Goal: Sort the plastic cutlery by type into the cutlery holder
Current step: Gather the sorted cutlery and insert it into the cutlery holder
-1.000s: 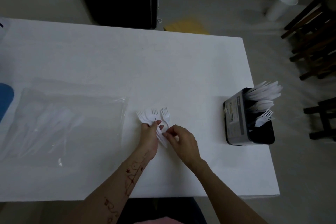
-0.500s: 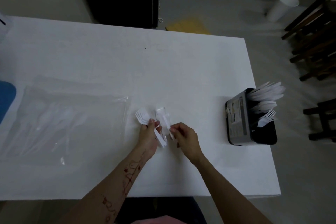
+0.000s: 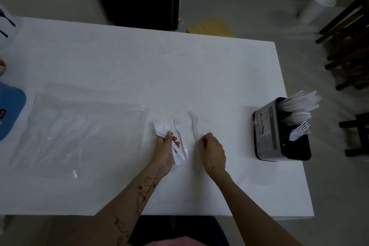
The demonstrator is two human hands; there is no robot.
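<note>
The left hand [image 3: 164, 147] grips a bunch of forks [image 3: 160, 127] above the table [image 3: 119, 62]; the right hand [image 3: 212, 149], fingers curled, seems to pinch a blurred utensil [image 3: 194, 126], one loose fork [image 3: 180, 138] between them. White on white, pieces could be mistaken and reach the wrong compartment of the cutlery holder [image 3: 267, 128] well off right.

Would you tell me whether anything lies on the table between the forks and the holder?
Only the right hand: it rests between the forks and the holder. Past it, bare table.
</note>
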